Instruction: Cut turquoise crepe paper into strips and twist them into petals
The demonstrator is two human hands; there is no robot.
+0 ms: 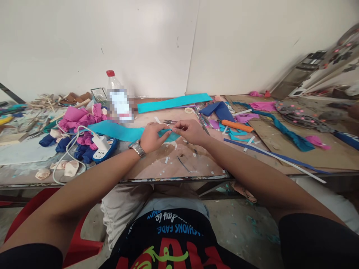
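Note:
A turquoise strip (117, 131), crepe paper or cloth by its look, runs from the pink and blue pile on the left to my fingers. My left hand (154, 137), with a metal watch at the wrist, pinches its near end. Thumb to thumb with it, my right hand (189, 130) closes its fingertips on the same end of the strip. The fingers hide part of that end. Just behind my hands lie scissors (169, 121). Farther back, a second turquoise strip (174, 102) lies flat near the wall.
On the left are a white plug on a power strip (104, 149) with a looping cable, rolled fabric-like flowers (74, 118) and a red-capped bottle (110, 73). To the right lie an orange-handled cutter (237, 126), blue scraps, a long white strip (288, 162) and cardboard (336, 153).

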